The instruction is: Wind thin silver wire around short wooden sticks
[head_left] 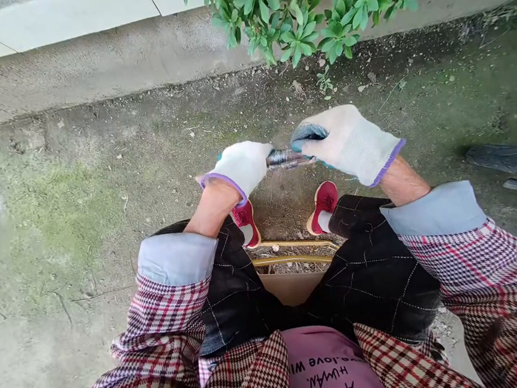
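Observation:
Both my hands wear white knitted gloves with purple cuffs and teal-grey palms. My left hand [246,167] is closed around one end of a short rod-like piece [280,158]. Its visible part looks dark and shiny, as if wound with wire or tape, and a paler strip runs along the lower side. At the other end, my right hand [339,144] pinches it between thumb and curled fingers. The piece lies roughly level above the ground, between my knees and the wall. The gloves hide both its ends, and it is slightly blurred.
A low concrete wall [108,65] with pale tiles [65,16] on top runs ahead. A leafy green shrub [298,12] overhangs it. Below me is a seat with yellowish metal bars [294,258]. A black wheel [511,159] stands at the right on mossy ground [65,222].

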Demonstrator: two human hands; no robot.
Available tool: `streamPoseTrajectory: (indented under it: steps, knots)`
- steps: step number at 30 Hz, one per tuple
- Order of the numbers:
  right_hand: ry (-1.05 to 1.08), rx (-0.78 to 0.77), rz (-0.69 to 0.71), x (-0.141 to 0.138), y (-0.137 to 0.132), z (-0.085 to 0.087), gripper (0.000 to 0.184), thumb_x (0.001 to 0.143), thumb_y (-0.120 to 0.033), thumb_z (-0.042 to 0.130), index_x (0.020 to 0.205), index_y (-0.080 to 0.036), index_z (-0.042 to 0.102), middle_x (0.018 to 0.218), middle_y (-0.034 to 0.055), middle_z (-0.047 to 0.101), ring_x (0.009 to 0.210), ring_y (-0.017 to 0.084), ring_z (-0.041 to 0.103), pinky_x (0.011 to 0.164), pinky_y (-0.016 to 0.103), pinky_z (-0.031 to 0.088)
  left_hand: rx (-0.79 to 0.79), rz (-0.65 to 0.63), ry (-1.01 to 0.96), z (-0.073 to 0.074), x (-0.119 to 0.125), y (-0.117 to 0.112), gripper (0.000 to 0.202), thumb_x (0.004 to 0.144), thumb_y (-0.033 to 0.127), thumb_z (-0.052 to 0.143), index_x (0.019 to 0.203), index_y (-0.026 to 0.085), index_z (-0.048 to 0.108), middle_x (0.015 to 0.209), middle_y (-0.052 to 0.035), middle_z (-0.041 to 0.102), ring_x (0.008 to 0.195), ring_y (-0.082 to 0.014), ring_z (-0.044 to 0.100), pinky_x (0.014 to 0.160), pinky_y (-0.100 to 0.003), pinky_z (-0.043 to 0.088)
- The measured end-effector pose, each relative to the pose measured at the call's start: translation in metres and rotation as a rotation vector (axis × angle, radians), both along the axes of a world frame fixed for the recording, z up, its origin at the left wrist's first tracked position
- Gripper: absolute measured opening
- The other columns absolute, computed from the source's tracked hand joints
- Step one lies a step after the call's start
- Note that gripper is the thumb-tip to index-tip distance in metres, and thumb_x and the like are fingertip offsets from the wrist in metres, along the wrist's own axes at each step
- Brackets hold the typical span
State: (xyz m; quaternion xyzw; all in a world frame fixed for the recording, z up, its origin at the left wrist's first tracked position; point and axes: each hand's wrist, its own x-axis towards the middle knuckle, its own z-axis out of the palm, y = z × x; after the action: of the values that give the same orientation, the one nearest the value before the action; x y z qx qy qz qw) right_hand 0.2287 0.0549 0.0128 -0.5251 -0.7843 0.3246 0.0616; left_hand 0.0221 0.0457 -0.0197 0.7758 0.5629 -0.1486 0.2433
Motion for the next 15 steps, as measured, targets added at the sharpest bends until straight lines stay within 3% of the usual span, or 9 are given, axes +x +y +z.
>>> streamPoseTrajectory:
  steps: [3,8,11,15]
  knots:
    - [0.039,-0.041,-0.018,0.009,0.007,-0.007,0.015,0.086,-0.021,0.066,0.074,-0.025,0.074,0.078,0.0026,0.076,0.076,0.023,0.067,0.072,0.037,0.048,-0.034,-0.109,-0.078,0.0,-0.004,-0.003,0.033,0.096,0.024,0.05,0.107,0.02,0.081,0.092,-0.0125,0.077,0.094,-0.0312,0.074,0.083,-0.04,0.053]
    - [0.231,-0.327,-0.082,0.014,0.01,-0.012,0.01,0.081,-0.023,0.077,0.072,-0.025,0.074,0.072,0.0004,0.073,0.066,0.018,0.063,0.061,0.031,0.048,-0.154,-0.14,-0.257,0.008,-0.013,-0.002,0.022,0.087,0.027,0.059,0.089,0.019,0.079,0.078,-0.005,0.074,0.076,-0.0216,0.066,0.066,-0.032,0.045]
    - [0.377,-0.462,-0.176,0.012,0.006,-0.01,0.018,0.082,-0.032,0.082,0.072,-0.022,0.072,0.066,0.0019,0.069,0.058,0.016,0.058,0.053,0.031,0.045,-0.223,0.054,-0.46,0.02,-0.011,-0.003,0.024,0.083,0.029,0.06,0.092,0.018,0.079,0.077,-0.0036,0.074,0.072,-0.0193,0.064,0.063,-0.03,0.045]
    - [0.537,-0.454,-0.309,0.008,0.002,-0.014,0.017,0.089,-0.03,0.074,0.076,-0.02,0.071,0.072,0.0047,0.073,0.063,0.016,0.061,0.058,0.03,0.049,-0.115,0.455,-0.702,0.029,-0.005,-0.003,0.035,0.08,0.037,0.065,0.108,0.021,0.079,0.093,-0.0052,0.081,0.072,-0.0207,0.065,0.061,-0.034,0.052]
